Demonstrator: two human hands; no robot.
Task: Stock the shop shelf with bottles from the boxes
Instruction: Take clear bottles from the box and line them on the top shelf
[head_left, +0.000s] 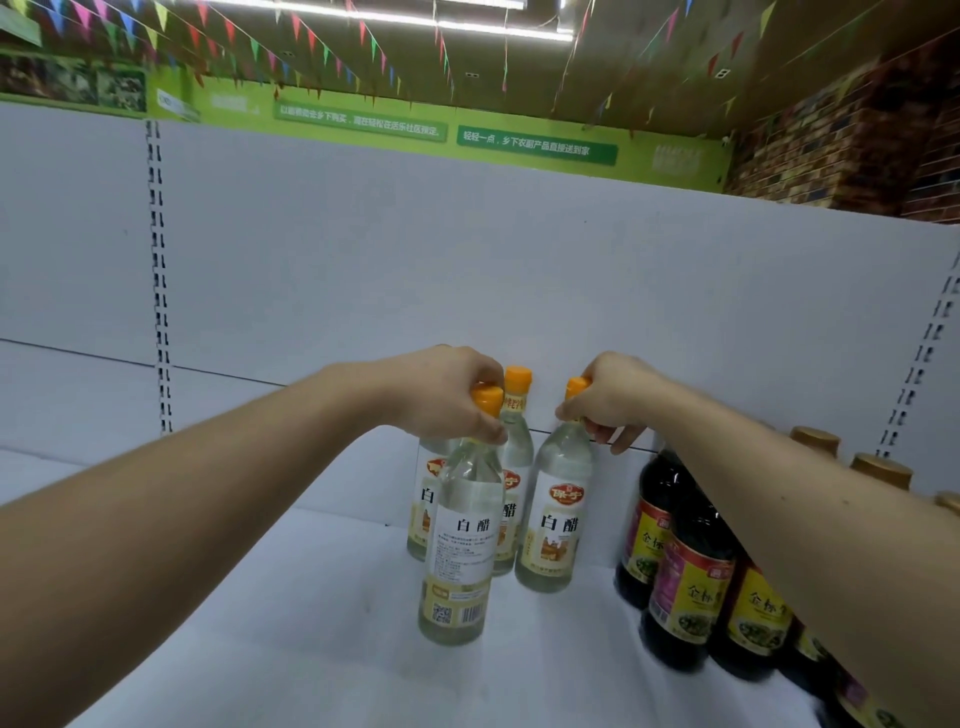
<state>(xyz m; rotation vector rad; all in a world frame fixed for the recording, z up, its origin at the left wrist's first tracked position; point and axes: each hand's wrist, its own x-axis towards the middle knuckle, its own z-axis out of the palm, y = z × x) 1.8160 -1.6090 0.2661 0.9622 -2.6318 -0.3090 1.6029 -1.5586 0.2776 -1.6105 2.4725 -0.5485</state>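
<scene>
The left hand (447, 397) is gripping the front white vinegar bottle (460, 551) by its neck, the right hand (615, 402) is gripping the neighbouring vinegar bottle (556, 525) likewise, with open white shelf (249, 613) lying left of the grips and dark soy sauce bottles (691, 592) crowding just right.

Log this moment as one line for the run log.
left hand: grips front vinegar bottle by top | right hand: grips right vinegar bottle by top | two more vinegar bottles behind | dark sauce bottles at right

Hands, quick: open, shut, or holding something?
Left hand: grips front vinegar bottle by its neck.
Right hand: grips right vinegar bottle by its neck.
</scene>
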